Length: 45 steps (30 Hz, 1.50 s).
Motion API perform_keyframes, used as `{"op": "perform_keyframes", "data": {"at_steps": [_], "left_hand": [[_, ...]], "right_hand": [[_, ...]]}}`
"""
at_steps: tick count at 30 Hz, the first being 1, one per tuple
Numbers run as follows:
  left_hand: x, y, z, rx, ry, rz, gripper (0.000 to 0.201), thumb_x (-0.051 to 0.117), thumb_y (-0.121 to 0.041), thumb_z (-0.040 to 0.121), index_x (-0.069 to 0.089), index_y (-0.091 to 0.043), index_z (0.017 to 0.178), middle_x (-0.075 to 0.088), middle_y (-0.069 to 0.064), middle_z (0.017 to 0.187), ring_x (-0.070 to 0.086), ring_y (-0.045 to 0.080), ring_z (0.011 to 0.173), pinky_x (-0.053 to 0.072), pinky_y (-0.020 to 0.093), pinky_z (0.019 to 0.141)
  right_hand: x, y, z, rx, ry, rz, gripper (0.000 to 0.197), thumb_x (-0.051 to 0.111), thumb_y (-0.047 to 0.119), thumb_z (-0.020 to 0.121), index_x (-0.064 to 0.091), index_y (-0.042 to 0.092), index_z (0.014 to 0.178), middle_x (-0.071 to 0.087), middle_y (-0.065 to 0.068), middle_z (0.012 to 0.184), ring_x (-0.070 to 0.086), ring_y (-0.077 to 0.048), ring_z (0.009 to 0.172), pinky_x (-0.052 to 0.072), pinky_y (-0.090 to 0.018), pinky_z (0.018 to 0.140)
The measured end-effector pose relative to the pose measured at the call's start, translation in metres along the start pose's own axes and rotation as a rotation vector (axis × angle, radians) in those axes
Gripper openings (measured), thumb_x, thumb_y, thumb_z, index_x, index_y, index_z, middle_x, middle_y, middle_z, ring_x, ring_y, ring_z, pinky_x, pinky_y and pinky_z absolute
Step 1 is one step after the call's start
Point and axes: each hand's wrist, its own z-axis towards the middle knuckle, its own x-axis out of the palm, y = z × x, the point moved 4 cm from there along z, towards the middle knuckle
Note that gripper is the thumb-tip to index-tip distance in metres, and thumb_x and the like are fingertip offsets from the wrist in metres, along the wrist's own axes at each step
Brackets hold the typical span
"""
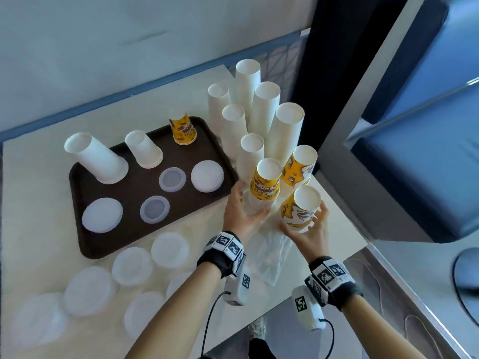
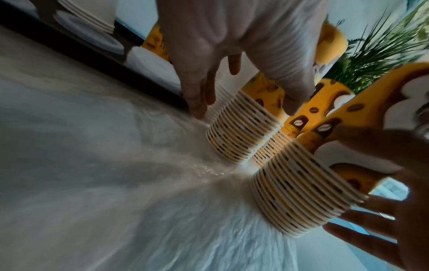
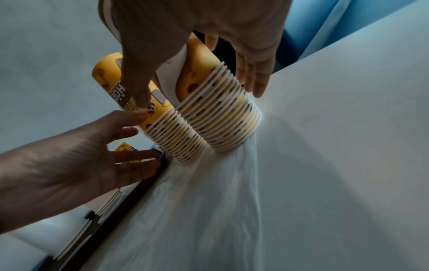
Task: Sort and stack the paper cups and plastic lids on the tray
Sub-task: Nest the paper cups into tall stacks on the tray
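A dark brown tray (image 1: 134,187) carries two upturned white cup stacks (image 1: 96,159), one yellow cup (image 1: 182,130) and several plastic lids (image 1: 207,176). Right of it stand three upturned yellow cup stacks. My left hand (image 1: 241,208) is spread beside the nearer-left yellow stack (image 1: 265,182), fingers straight on one side and thumb on the other (image 2: 246,105). My right hand (image 1: 304,226) clasps the front yellow stack (image 1: 300,208) low down, thumb and fingers on opposite sides (image 3: 199,95); its ridged rims (image 3: 220,121) rest on a plastic sleeve.
Several tall white cup stacks (image 1: 259,107) crowd behind the yellow ones. Loose lids (image 1: 169,250) lie on the table in front of the tray. A crumpled clear sleeve (image 1: 274,255) lies under my hands. The table's edge and blue seats (image 1: 414,151) are close on the right.
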Motion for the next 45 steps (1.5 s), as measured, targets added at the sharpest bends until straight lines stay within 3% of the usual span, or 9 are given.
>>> {"op": "perform_keyframes", "data": {"at_steps": [5,9,16,19,25,31,37,42,45], "left_hand": [[0.024,0.003,0.021,-0.055,-0.022,-0.046,0.086,0.08,-0.046,0.045,0.04,-0.038,0.12,0.058,-0.007,0.124,0.058,0.013,0.111,0.048,0.043,0.098],[0.032,0.006,0.025,-0.072,-0.069,-0.045,0.092,0.079,-0.051,0.044,0.04,-0.035,0.126,0.06,-0.007,0.123,0.059,0.015,0.112,0.048,0.043,0.098],[0.032,-0.001,0.024,-0.073,-0.098,-0.041,0.083,0.076,-0.048,0.047,0.043,-0.032,0.122,0.064,-0.006,0.116,0.062,0.016,0.105,0.05,0.037,0.094],[0.029,-0.003,0.021,-0.049,-0.066,-0.056,0.084,0.079,-0.044,0.049,0.043,-0.029,0.123,0.063,-0.006,0.116,0.061,0.016,0.105,0.049,0.032,0.093],[0.013,-0.003,0.01,-0.006,-0.042,-0.149,0.079,0.076,-0.051,0.046,0.04,-0.04,0.115,0.062,-0.008,0.114,0.061,0.011,0.104,0.049,0.028,0.092],[-0.049,-0.003,0.007,0.036,-0.135,-0.186,0.07,0.079,-0.046,0.048,0.044,-0.038,0.108,0.061,-0.015,0.102,0.058,-0.017,0.088,0.043,0.0,0.076],[-0.139,-0.009,0.032,0.039,-0.314,-0.099,0.076,0.086,-0.03,0.058,0.045,-0.016,0.12,0.061,-0.003,0.111,0.06,0.014,0.103,0.046,0.016,0.085],[-0.195,-0.029,0.076,0.07,-0.398,-0.079,0.079,0.083,-0.031,0.064,0.04,-0.014,0.128,0.056,-0.008,0.109,0.058,0.013,0.103,0.04,0.018,0.086],[-0.215,-0.05,0.105,0.119,-0.418,-0.06,0.093,0.07,-0.056,0.051,0.039,-0.013,0.128,0.055,-0.009,0.109,0.054,0.006,0.097,0.038,0.013,0.083]], "right_hand": [[0.006,-0.002,0.013,-0.006,0.011,0.006,0.098,0.074,0.055,0.042,0.041,0.018,0.126,0.058,0.005,0.112,0.056,-0.012,0.099,0.044,-0.027,0.083],[0.006,-0.01,0.018,0.039,0.016,-0.035,0.075,0.087,0.025,0.059,0.047,0.015,0.121,0.057,0.006,0.099,0.055,-0.013,0.091,0.04,-0.023,0.077],[0.002,-0.013,0.017,0.065,0.016,-0.02,0.066,0.086,0.017,0.059,0.051,0.011,0.116,0.058,0.007,0.093,0.056,-0.013,0.086,0.041,-0.019,0.072],[-0.005,-0.013,0.012,0.072,0.007,0.056,0.08,0.083,0.038,0.047,0.055,0.008,0.115,0.063,0.007,0.092,0.061,-0.006,0.083,0.046,-0.01,0.069],[-0.017,-0.01,-0.006,0.059,0.032,0.118,0.086,0.077,0.05,0.039,0.06,0.006,0.111,0.069,-0.006,0.103,0.065,-0.018,0.093,0.054,-0.038,0.084],[0.01,0.046,-0.02,-0.046,0.151,0.18,0.072,0.075,0.049,0.041,0.065,0.009,0.101,0.07,0.004,0.094,0.065,0.001,0.084,0.05,-0.011,0.072],[0.069,0.122,-0.01,-0.179,0.283,0.197,0.074,0.077,0.048,0.046,0.062,0.006,0.105,0.071,0.001,0.097,0.067,-0.007,0.09,0.054,-0.02,0.077],[0.106,0.174,0.016,-0.285,0.339,0.197,0.054,0.084,0.009,0.062,0.059,0.003,0.109,0.066,0.013,0.094,0.063,0.009,0.086,0.049,-0.011,0.075],[0.119,0.204,0.038,-0.32,0.345,0.223,0.058,0.084,0.018,0.062,0.058,0.003,0.112,0.068,0.009,0.099,0.065,0.003,0.091,0.052,-0.016,0.079]]}}
